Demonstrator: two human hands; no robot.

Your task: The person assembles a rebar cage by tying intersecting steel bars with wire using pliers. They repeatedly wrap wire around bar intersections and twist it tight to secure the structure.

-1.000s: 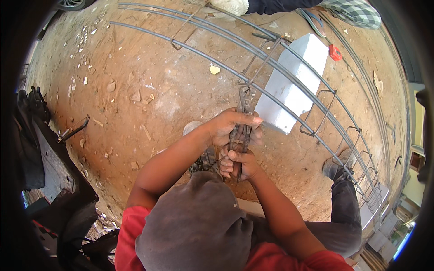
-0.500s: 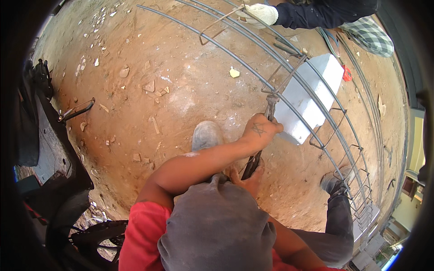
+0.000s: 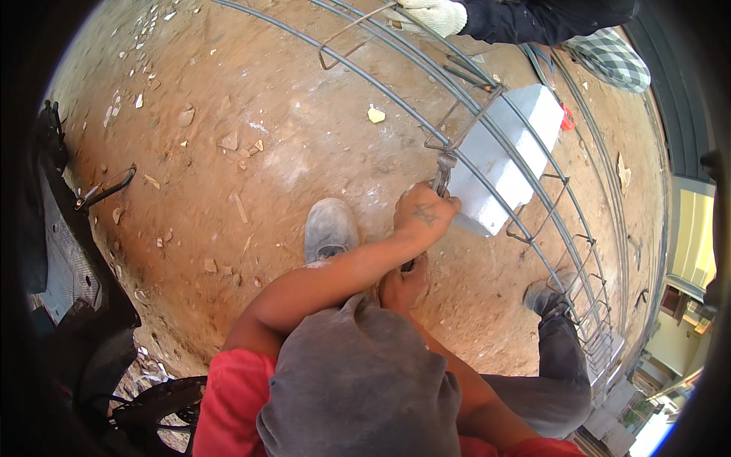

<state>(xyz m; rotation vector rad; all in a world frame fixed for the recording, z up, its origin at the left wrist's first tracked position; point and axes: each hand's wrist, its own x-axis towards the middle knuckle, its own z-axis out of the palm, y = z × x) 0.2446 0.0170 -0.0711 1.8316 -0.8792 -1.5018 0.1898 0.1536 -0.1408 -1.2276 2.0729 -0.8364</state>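
My left hand (image 3: 424, 216) is closed around a worn metal tool that looks like long pincers (image 3: 442, 172). The head of the tool meets a stirrup corner on the near bar of a curved rebar cage (image 3: 487, 126). Closer to me, my right hand (image 3: 403, 286) is closed on the dark handle end, partly hidden beneath my left forearm. A pale, smooth-faced block (image 3: 499, 179) stands under the cage. At the top, another person's white-gloved hand (image 3: 434, 17) grips the cage.
Reddish dirt ground (image 3: 190, 198) is strewn with stones and chips. My grey shoe (image 3: 331, 231) is left of the tool; another shoe (image 3: 542, 295) is by the cage's right end. A dark machine frame (image 3: 76, 259) stands at left. Loose bars (image 3: 605, 152) lie beyond the block.
The whole view has shifted slightly, so the cage and block appear further left and up. My right hand has turned on the handle and hides more of it. My left hand keeps its hold.
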